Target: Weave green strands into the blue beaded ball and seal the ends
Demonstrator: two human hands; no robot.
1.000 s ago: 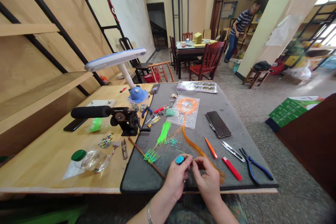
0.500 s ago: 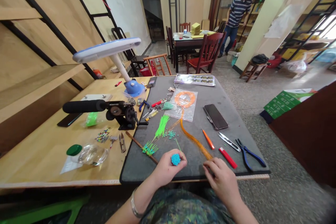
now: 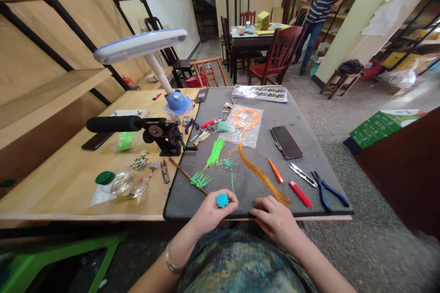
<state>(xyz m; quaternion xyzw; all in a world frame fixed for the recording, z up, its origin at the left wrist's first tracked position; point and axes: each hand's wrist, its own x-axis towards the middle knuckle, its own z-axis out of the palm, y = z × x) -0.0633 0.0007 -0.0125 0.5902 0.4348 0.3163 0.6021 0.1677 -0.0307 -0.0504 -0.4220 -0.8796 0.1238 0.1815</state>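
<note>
My left hand (image 3: 215,208) is closed around a turquoise bead cluster (image 3: 222,200). A thin green strand (image 3: 233,183) stands up from the same fingers. My right hand (image 3: 273,217) rests by the mat's front edge with its fingers curled; whatever lies between the fingertips, if anything, is too small to make out. Just behind it ends a bundle of orange threads (image 3: 259,176). Loose turquoise beads (image 3: 227,163) and bright green strands (image 3: 216,153) lie farther back. Left of my left hand, green-and-blue beaded strands (image 3: 200,179) rest across a brown stick (image 3: 180,170).
On the right side of the grey mat (image 3: 247,192) lie an orange pen-like tool (image 3: 275,170), thread snips (image 3: 303,175), a red lighter (image 3: 299,193), blue-handled pliers (image 3: 329,191) and a phone (image 3: 286,142). A hand-cranked device (image 3: 161,135) and lamp (image 3: 177,100) stand left. A person (image 3: 319,9) is beyond.
My right hand has shifted left, away from the end of the orange threads. My left hand still holds the turquoise cluster and green strand. The camera view has tilted down.
</note>
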